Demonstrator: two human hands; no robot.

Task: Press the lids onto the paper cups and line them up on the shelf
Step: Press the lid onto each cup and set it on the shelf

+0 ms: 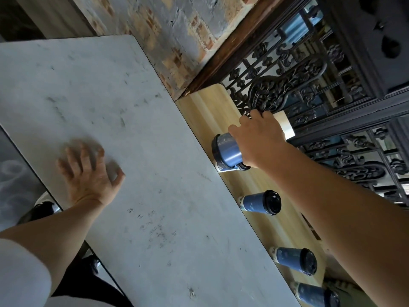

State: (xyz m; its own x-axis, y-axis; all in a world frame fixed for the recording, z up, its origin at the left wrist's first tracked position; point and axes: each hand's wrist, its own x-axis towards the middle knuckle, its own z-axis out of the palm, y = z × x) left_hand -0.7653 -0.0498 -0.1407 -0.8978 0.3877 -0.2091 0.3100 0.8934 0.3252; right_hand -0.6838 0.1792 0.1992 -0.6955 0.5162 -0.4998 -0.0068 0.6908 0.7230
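My right hand [259, 140] is shut on a blue paper cup [228, 151] with a black lid, holding it just over the far part of the light wooden shelf [205, 111]. Three more blue lidded cups stand in a row along the shelf nearer to me: one [261, 202] in the middle, a second [294, 260] closer, and a third [316, 295] at the bottom edge, partly cut off. My left hand [88, 173] hovers blurred over the grey table [110, 96], fingers spread, holding nothing.
A dark carved lattice screen [287, 85] runs along the back of the shelf. A weathered brick wall [166, 29] closes its far end. A small pale block [285, 125] sits on the shelf behind my right hand.
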